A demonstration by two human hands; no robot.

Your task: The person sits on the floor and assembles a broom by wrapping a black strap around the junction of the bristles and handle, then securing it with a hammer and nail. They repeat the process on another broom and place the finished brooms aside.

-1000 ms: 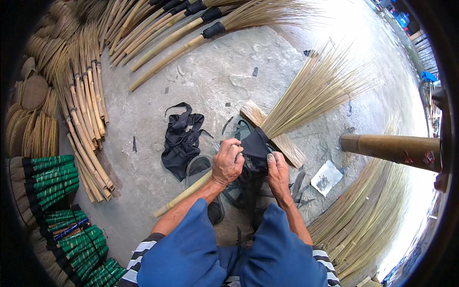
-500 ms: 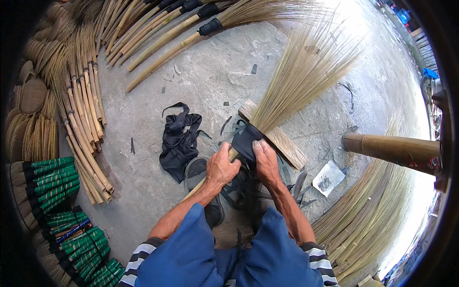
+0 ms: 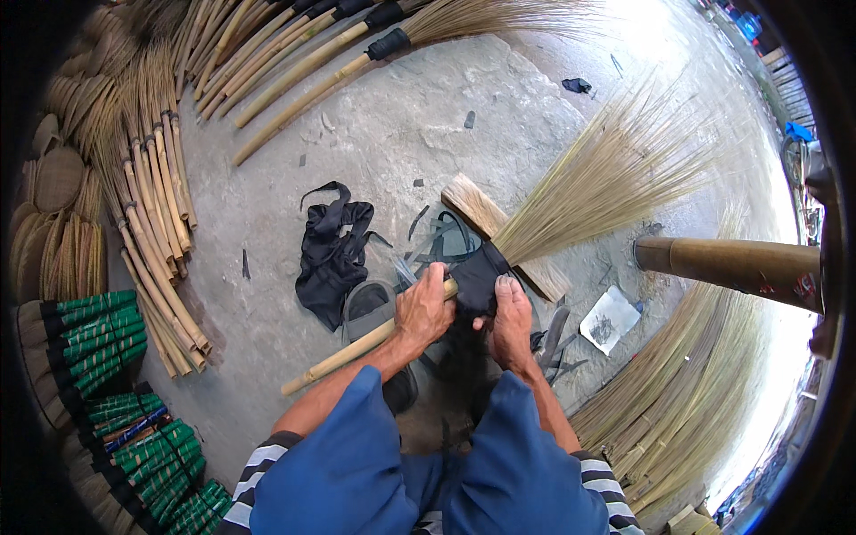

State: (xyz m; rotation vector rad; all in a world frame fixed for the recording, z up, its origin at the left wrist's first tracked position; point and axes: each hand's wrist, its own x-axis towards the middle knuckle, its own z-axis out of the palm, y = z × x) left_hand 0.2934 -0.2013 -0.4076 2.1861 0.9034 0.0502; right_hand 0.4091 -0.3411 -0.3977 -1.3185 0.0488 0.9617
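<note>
A straw broom [image 3: 597, 183] lies slantwise before me, its bristles fanned out to the far right. Around its neck, where bristles meet the bamboo handle [image 3: 343, 352], sits a black wrap [image 3: 480, 275]. My left hand [image 3: 423, 312] is closed round the handle just below that wrap. With fingers pinched, my right hand [image 3: 510, 325] grips the wrap's near right edge. Beneath the broom's neck is a wooden block [image 3: 544, 272]. Dark strips and a knife-like blade [image 3: 555, 334] lie around my feet; shadow hides part of this.
Finished-looking brooms [image 3: 303, 107] lie at the far left, with bamboo-handled bundles [image 3: 152, 205] and green-wrapped bundles [image 3: 102, 339] nearer. Black cloth [image 3: 334, 254] lies left of my hands. To the right are a white scrap [image 3: 611, 319], a bamboo post [image 3: 722, 263] and loose straw [image 3: 678, 392].
The broom has turned clockwise, its bristles swinging right and nearer. More of the handle shows at lower left. Both hands have moved slightly right with it, still gripping.
</note>
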